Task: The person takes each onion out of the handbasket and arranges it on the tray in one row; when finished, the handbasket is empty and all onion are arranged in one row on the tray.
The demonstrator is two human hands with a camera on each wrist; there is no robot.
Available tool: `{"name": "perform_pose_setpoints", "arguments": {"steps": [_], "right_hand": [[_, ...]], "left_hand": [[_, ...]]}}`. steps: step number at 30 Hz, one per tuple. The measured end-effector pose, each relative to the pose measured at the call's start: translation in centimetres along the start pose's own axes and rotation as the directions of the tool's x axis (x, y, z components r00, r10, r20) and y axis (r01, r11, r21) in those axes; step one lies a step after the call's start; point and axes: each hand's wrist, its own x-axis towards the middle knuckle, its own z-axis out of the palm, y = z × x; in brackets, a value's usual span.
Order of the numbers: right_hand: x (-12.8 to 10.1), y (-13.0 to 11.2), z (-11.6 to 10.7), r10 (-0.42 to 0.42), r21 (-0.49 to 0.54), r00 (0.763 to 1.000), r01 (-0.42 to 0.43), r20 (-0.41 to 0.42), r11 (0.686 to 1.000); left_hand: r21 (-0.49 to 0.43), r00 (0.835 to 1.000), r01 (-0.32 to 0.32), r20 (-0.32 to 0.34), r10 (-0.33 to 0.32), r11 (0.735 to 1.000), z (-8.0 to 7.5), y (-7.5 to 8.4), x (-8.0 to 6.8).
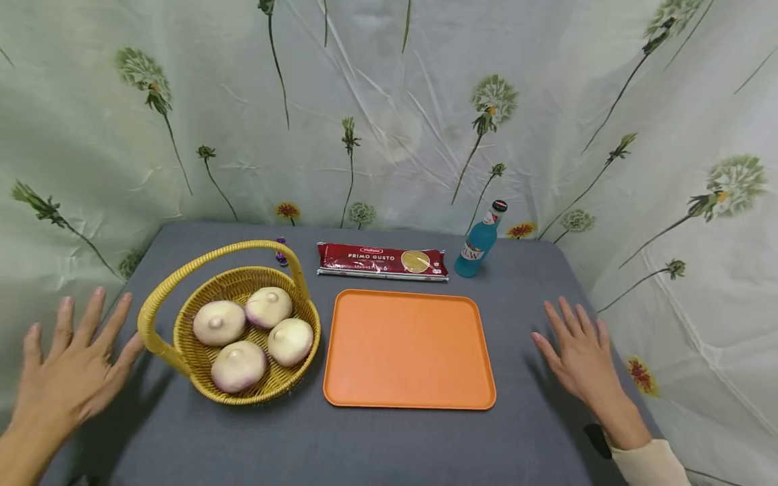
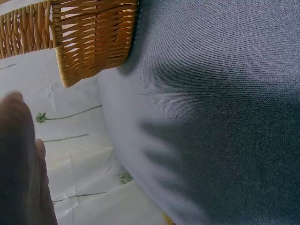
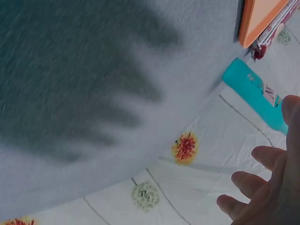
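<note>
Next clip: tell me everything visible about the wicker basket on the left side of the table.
The wicker basket is a round, shallow bowl of woven yellow cane with one arched handle wrapped in the same cane. It stands upright on the grey table, just left of the orange tray, close to it; contact cannot be told. Inside lie four pale, round, purple-tinged vegetables. The left hand hovers with spread fingers beside the handle's near end, not clearly touching it. The left wrist view shows its weave close up.
</note>
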Motion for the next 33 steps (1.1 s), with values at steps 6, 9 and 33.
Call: {"name": "perform_pose_setpoints", "arguments": {"steps": [6,9,33], "right_hand": [[0.8,-1.3,0.7,-0.014,0.009,1.000,0.014,0.025,1.000],[1.0,-1.9,1.0,-0.014,0.013,0.999,0.014,0.031,1.000],[2.1,-6.7,3.0,-0.064,0.050,0.996,0.061,0.061,0.997]], "left_hand": [[-0.036,0.999,-0.028,-0.017,0.027,0.999,0.7,0.4,-0.4],[-0.047,0.998,-0.056,-0.036,0.054,0.997,0.9,0.5,-0.6],[-0.260,0.948,-0.316,-0.117,0.295,0.912,2.4,1.8,-1.1]]}}
